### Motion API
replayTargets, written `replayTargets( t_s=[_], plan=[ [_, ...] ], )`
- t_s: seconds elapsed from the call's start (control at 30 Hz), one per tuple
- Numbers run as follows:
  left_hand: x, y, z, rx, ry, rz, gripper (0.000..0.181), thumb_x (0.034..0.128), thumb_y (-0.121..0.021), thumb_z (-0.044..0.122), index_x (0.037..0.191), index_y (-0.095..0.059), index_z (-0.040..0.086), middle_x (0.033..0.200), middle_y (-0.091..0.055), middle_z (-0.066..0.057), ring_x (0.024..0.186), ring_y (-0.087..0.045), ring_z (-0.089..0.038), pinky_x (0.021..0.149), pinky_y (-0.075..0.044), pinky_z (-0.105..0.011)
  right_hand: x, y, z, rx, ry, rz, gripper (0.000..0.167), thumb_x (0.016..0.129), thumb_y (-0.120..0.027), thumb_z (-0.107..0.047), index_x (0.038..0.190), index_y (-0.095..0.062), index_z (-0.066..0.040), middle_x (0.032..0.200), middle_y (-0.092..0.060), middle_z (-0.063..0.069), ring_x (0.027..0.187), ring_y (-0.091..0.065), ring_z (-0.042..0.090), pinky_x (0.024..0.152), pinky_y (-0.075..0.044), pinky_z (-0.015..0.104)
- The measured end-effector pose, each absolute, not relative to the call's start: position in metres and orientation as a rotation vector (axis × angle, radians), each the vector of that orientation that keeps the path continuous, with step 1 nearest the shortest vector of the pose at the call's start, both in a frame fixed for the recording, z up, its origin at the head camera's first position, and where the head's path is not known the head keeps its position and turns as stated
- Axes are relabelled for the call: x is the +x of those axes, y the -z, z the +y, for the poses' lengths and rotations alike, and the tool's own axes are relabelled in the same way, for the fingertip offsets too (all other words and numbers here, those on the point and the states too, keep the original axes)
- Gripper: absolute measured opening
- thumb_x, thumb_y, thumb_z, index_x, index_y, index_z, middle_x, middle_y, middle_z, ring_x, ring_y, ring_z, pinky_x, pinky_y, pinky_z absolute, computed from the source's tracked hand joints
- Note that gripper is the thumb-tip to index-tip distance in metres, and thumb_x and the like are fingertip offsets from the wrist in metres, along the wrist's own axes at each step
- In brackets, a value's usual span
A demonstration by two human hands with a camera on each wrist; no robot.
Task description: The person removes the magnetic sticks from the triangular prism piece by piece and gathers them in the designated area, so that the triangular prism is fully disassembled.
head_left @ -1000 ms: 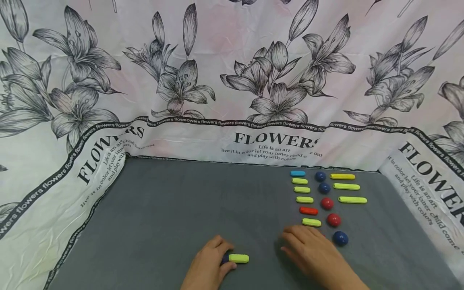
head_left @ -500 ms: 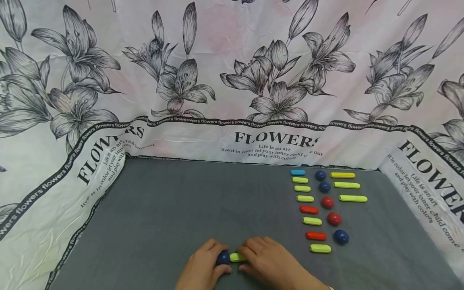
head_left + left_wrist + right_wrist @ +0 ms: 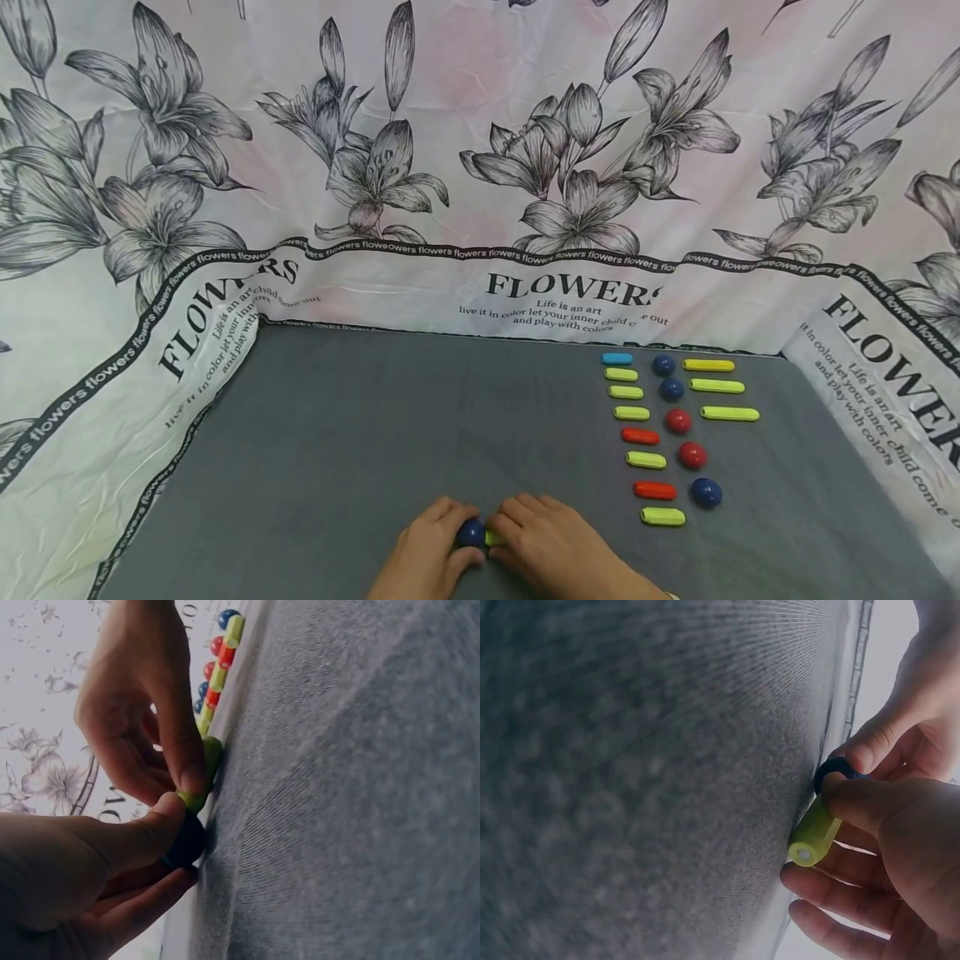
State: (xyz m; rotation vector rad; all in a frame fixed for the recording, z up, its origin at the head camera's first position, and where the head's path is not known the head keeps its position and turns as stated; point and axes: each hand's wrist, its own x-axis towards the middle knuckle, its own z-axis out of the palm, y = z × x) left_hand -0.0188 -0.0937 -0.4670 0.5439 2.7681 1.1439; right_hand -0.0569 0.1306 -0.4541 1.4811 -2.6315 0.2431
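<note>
In the head view my left hand (image 3: 423,550) grips a dark blue ball (image 3: 471,532) between thumb and fingers, low over the grey surface. Close on its right, my right hand (image 3: 555,546) pinches a short yellow-green rod (image 3: 492,539), mostly covered by the fingers. The left wrist view has the rod (image 3: 212,754) end-on to the ball (image 3: 189,844), at or against it; the thumb hides the exact contact. From the right wrist, the rod's near end (image 3: 803,853) shows a small pale round spot. A sliver of lighter blue lies beside the ball, its source unclear.
To the right stands a column of short rods, yellow-green (image 3: 647,459), red (image 3: 640,436) and blue (image 3: 617,359). Beside it run several balls, blue (image 3: 706,492) and red (image 3: 692,455), then longer yellowish rods (image 3: 730,413). Flower-printed cloth (image 3: 570,292) borders the grey surface (image 3: 337,433).
My right hand has come left from beside the column and taken hold of the rod, uncovering a red and a yellow-green rod there. In the last half second, ball and left hand shifted slightly right.
</note>
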Motion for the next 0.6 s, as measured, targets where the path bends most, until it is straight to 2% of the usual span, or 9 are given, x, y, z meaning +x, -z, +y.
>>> replayTargets(
  t_s=[0.2,0.43,0.6],
  plan=[
    [-0.019,0.464,-0.095,0.596,-1.183,2.718,0.037,0.0932,-0.083,0.020,0.126,-0.071,0.007,0.115,-0.067,-0.002,0.099,-0.069,-0.015,0.078,-0.059,-0.031,-0.057,0.455,0.132,1.455,-0.365,-2.664,0.018,0.096,-0.081,-0.030,0.110,-0.070,-0.024,0.098,-0.062,-0.013,0.085,-0.057,-0.001,0.071,-0.051,0.020],
    [-0.023,0.459,-0.089,0.569,-1.229,2.654,0.035,0.0916,-0.085,0.018,0.123,-0.073,0.009,0.111,-0.067,0.000,0.089,-0.066,-0.006,0.071,-0.056,-0.024,-0.061,0.447,0.136,1.448,-0.425,-2.728,0.012,0.097,-0.078,-0.025,0.107,-0.071,-0.025,0.095,-0.058,-0.014,0.084,-0.056,0.001,0.071,-0.051,0.022],
    [-0.028,0.455,-0.084,0.559,-1.188,2.680,0.035,0.0901,-0.086,0.015,0.122,-0.074,0.009,0.111,-0.068,0.000,0.090,-0.067,-0.007,0.072,-0.057,-0.024,-0.063,0.441,0.146,1.390,-0.429,-2.804,0.013,0.097,-0.078,-0.023,0.108,-0.071,-0.025,0.097,-0.059,-0.015,0.086,-0.056,0.002,0.073,-0.054,0.025]
  ],
)
